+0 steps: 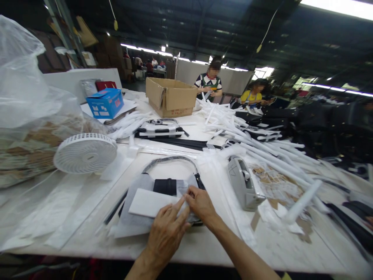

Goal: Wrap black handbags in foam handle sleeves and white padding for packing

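Left hand (pixel 166 233) and right hand (pixel 201 204) touch the wrapped black bag (pixel 164 187).

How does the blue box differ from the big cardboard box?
The blue box is bright blue with printing and looks shut; the cardboard box is plain brown with its flaps open. The blue box is clearly smaller than the cardboard box. Both stand on the white worktable.
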{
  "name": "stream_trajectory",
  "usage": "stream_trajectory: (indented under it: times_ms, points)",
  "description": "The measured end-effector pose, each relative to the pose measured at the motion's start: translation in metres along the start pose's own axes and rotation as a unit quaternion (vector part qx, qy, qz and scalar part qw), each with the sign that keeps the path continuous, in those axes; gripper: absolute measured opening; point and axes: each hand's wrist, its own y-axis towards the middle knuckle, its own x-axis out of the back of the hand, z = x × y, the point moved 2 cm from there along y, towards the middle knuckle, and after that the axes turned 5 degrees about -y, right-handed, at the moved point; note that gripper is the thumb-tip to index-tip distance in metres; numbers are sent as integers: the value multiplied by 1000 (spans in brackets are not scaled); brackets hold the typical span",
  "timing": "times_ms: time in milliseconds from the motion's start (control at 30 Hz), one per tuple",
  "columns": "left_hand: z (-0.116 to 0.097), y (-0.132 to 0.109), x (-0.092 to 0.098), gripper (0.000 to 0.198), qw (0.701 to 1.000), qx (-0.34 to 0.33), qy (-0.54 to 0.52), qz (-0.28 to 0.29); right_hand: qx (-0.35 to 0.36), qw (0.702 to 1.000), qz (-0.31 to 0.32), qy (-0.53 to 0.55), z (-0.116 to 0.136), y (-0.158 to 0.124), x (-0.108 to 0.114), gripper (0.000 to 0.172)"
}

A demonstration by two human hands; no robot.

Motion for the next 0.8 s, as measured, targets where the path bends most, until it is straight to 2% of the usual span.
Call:
stream_trajectory:
  times_ms: [133,400,500,600,700,800]
  points:
    - [-1,-2,1,33,1000,-27,5,-3,-11,1000,5,5,0,2,0,13]
    - [0,-10,-12,32,998,-23,34,-50,-19,999,31,5,-3,14,-1,12]
    - [0,-10,-13,31,998,-22,33,-56,-27,999,40,26,-5,22,-3,15]
    - [0,-9,-12,31,997,-27,29,-65,-59,994,59,72,-5,25,0,10]
    - [0,-9,-11,30,997,-33,27,-66,-86,987,57,124,-8,14,20,16]
    - [1,-11,-12,30,997,-37,30,-61,-93,977,-25,191,-25,-10,63,27]
